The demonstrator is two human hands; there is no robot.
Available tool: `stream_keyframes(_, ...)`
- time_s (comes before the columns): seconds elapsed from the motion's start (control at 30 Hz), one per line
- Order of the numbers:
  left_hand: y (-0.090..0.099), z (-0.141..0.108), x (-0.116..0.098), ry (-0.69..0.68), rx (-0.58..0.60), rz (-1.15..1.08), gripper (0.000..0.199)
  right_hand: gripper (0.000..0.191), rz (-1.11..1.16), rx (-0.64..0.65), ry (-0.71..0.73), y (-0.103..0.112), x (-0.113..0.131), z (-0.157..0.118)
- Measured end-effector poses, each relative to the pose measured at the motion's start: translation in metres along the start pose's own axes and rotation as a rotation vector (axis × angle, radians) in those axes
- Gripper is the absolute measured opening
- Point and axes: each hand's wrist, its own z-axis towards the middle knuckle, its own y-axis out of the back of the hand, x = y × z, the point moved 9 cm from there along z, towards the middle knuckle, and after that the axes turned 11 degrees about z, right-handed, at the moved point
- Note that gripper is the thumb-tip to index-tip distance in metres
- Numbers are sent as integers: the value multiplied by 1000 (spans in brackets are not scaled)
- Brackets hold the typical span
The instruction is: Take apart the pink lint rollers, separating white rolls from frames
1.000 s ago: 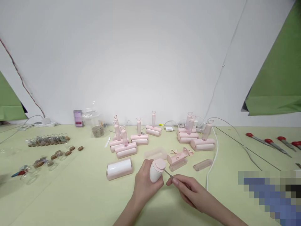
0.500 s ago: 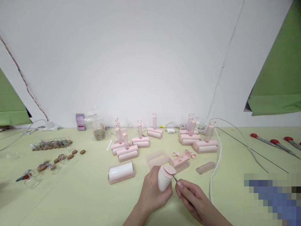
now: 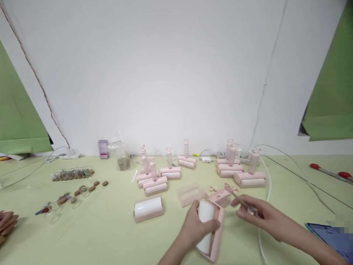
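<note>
My left hand [image 3: 191,228] is closed around a pink lint roller head with a white roll [image 3: 205,211], tilted so its open pink casing [image 3: 220,230] faces right. To its right and apart from it, my right hand [image 3: 259,217] grips a thin metal tool [image 3: 237,195]; motion blurs its kind. Behind the hands lie a loose pink roller casing [image 3: 219,195], a small heart-topped piece [image 3: 212,188] and a translucent pink cover [image 3: 190,194]. A white roll in a clear pink cover [image 3: 149,208] rests to the left.
Several pink lint rollers with upright handles [image 3: 156,184] stand toward the wall. Small filled jars [image 3: 71,174], cork lids [image 3: 96,183] and another person's hand [image 3: 7,224] are at left. A white cable [image 3: 268,187], red-handled tools [image 3: 317,167] and a phone [image 3: 332,239] are at right.
The roller head has turned from end-up to lengthwise, showing its open casing. My right hand and the tool have moved right, away from the roller's end. The view has shifted slightly left.
</note>
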Motion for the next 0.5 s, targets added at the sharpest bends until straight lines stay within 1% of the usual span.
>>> stream_keyframes(0.03,-6,-3,0,1,73,-50,38,36,-3,-45,53,4,7,0)
stream_keyframes(0.07,-12,-6,-2,-4,140,-82,40,39,-4,-62,89,3,12,0)
stream_keyframes(0.1,-17,-9,-5,-18,190,-99,41,40,-5,-37,111,-5,17,0)
stream_keyframes(0.13,-19,-12,-9,-38,222,-102,39,37,-5,16,123,-16,21,-1)
stream_keyframes(0.2,-20,-14,-15,-70,235,-75,33,30,-3,139,141,-39,27,-3)
stream_keyframes(0.23,-20,-14,-16,-74,229,-57,31,27,-4,168,153,-45,29,-4)
stream_keyframes(0.37,-18,-14,-12,-44,206,-33,33,21,5,164,195,-51,28,-4)
stream_keyframes(0.5,-22,-12,-3,-22,214,-95,34,27,66,164,227,-55,22,0)
